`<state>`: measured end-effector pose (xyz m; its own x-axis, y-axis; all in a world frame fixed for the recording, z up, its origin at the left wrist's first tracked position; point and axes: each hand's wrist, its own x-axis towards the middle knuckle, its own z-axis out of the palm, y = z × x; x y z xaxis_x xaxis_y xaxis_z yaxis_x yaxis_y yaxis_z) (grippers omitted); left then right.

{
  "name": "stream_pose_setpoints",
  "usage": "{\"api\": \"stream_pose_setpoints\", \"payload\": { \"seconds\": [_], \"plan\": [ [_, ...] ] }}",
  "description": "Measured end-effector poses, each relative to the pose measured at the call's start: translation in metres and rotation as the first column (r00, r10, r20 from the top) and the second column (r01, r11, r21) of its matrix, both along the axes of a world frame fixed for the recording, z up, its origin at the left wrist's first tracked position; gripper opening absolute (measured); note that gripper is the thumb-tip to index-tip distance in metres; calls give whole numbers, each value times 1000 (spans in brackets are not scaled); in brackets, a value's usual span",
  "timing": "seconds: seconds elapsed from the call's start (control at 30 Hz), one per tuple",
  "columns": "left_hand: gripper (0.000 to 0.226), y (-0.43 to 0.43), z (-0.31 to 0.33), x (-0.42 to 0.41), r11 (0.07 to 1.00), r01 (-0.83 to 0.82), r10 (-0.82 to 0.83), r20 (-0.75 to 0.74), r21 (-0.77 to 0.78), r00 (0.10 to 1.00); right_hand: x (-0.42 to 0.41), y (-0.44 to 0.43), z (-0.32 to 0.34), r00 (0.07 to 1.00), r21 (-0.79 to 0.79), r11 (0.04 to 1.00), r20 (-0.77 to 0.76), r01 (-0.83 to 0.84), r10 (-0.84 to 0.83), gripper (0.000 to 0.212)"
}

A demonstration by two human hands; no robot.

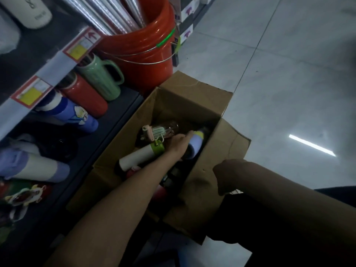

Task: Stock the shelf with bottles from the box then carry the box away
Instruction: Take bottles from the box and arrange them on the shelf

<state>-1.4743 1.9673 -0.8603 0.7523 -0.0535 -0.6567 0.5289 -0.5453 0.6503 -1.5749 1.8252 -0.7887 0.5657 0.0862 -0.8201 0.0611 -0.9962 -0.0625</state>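
Note:
An open cardboard box [194,105] stands on the floor beside the dark lower shelf [107,130]. Inside lie several bottles: a lilac one with a yellow end [196,142], a white one with a green cap [141,155] and a clear one with a pale cap [161,130]. My left hand [178,143] reaches into the box with its fingers on the lilac bottle. My right hand [228,175] is closed over the box's near right flap. The shelf holds a green mug [100,78], a red bottle [86,97], a blue printed bottle [75,116] and a lilac-and-white bottle [36,166].
A red bucket [142,45] filled with shiny rolls stands against the box's far side. An upper shelf edge with price tags [34,91] overhangs the stocked bottles. Pale tiled floor [279,74] stretches to the right of the box.

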Motion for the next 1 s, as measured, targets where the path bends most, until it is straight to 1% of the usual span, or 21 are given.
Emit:
{"api": "stream_pose_setpoints", "payload": {
  "seconds": [0.03, 0.1, 0.17, 0.23, 0.27, 0.37, 0.43, 0.57, 0.6, 0.67, 0.7, 0.77, 0.8, 0.83, 0.87, 0.93, 1.0],
  "plan": [
    [56, -5, 3, -1, 1000, -5, 4, -54, -11, 999, 3, 2, 1, 1000, 26, 1000, -16, 8, -8, 32],
    [69, -12, 7, -4, 1000, 9, -7, -126, 10, 992, 10, 6, 4, 996, 28, 999, -73, -41, 43, 43],
    [73, -16, 8, -6, 998, 13, -5, -122, 65, 993, 17, 10, 14, 987, 11, 996, -131, -88, 88, 55],
    [72, -18, 9, -8, 995, -19, 28, -91, 100, 995, 20, 13, 19, 989, -2, 996, -117, -94, 93, 54],
    [71, -18, 11, -9, 995, -54, 62, -87, 88, 994, 21, 16, 20, 989, -5, 995, -105, -103, 102, 52],
    [65, -13, 21, -10, 980, -199, 195, -138, -14, 971, 24, 26, 25, 983, -29, 989, -117, -145, 140, 56],
    [60, -5, 34, -13, 968, -243, 233, -134, -57, 963, 28, 34, 29, 980, -26, 985, -108, -173, 170, 60],
    [52, 28, 65, -27, 918, -365, 351, -112, -155, 930, 37, 55, 37, 968, -2, 969, -61, -246, 245, 51],
    [49, 39, 72, -31, 901, -398, 382, -118, -173, 916, 40, 60, 36, 965, 9, 966, -58, -257, 257, 45],
    [39, 63, 87, -43, 860, -464, 437, -163, -212, 885, 43, 70, 38, 956, 6, 958, -55, -287, 287, 24],
    [34, 76, 93, -49, 846, -480, 448, -176, -233, 876, 43, 75, 41, 950, -6, 952, -54, -307, 307, 20],
    [33, 101, 102, -58, 823, -501, 462, -197, -268, 865, 43, 84, 48, 941, -13, 942, -69, -334, 332, 26],
    [34, 113, 108, -62, 808, -516, 473, -209, -284, 856, 41, 89, 51, 942, -6, 943, -53, -333, 332, 37],
    [32, 127, 114, -67, 792, -536, 494, -209, -291, 844, 39, 91, 56, 947, 3, 947, -21, -320, 320, 42],
    [28, 137, 122, -70, 773, -561, 520, -211, -297, 828, 39, 93, 52, 951, 15, 952, 38, -306, 306, 42],
    [21, 163, 134, -76, 731, -592, 549, -224, -340, 805, 38, 100, 49, 962, 53, 969, 143, -240, 231, 34],
    [20, 188, 143, -83, 680, -622, 582, -232, -387, 780, 42, 107, 53, 974, 123, 977, 163, -176, 155, 30]
  ]
}}
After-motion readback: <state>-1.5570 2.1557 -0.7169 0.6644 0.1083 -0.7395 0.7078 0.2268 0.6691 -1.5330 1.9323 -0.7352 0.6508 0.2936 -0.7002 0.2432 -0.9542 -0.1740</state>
